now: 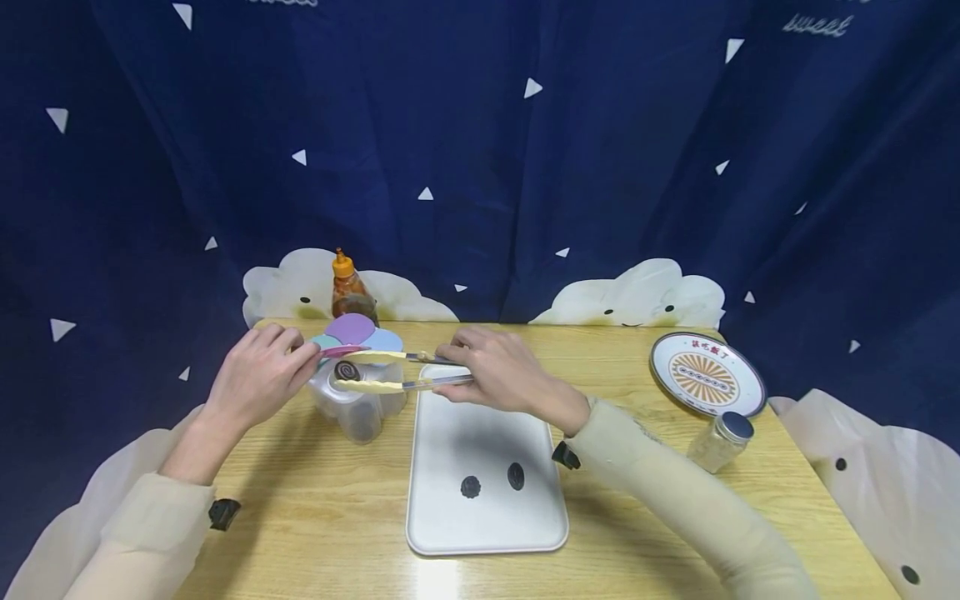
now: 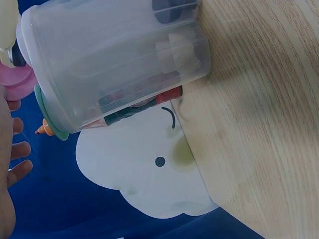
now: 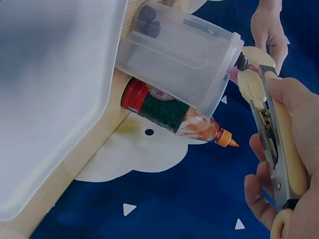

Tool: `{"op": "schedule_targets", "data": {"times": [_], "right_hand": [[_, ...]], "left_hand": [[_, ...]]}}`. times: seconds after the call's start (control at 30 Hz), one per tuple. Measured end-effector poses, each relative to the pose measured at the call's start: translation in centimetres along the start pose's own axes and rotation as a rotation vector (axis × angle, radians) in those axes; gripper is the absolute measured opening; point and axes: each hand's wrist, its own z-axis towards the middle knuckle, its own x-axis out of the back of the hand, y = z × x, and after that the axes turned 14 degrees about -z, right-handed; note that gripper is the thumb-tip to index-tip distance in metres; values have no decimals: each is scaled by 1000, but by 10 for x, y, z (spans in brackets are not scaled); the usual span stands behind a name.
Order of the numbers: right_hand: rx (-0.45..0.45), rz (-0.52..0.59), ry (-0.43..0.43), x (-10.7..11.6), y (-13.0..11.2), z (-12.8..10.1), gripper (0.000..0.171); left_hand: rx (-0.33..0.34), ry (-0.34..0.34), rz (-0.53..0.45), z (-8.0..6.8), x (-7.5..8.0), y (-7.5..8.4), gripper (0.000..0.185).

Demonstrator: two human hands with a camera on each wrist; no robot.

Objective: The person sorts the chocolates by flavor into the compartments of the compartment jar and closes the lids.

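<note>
Nearby, sauce bottle (image 1: 349, 288) stands behind container (image 1: 358, 407); tray (image 1: 486, 500) alongside.

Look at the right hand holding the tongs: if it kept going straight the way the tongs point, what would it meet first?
The right hand points its tongs leftward over the clear container. Straight on, the tips would probably meet the raised pink lid flap and the left hand pinching it, though depth is uncertain.

head view overhead, wrist views close, low
</note>
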Motion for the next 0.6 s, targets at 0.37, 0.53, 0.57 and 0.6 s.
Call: {"op": "schedule_targets", "data": {"times": [0.37,0.53,0.57,0.6], "right_hand": [[14,7,32,0,3,-5,43],[13,15,31,10,7,-22,46],[12,12,27,12,9,-27,47],[11,5,25,14,10,-33,47]], "left_hand": [[6,7,-5,-1,0,-1,52],[5,6,-8,-1,-1,0,52],[4,4,-7,-1,-1,0,51],[3,3,-7,-1,-1,0,51]]}}
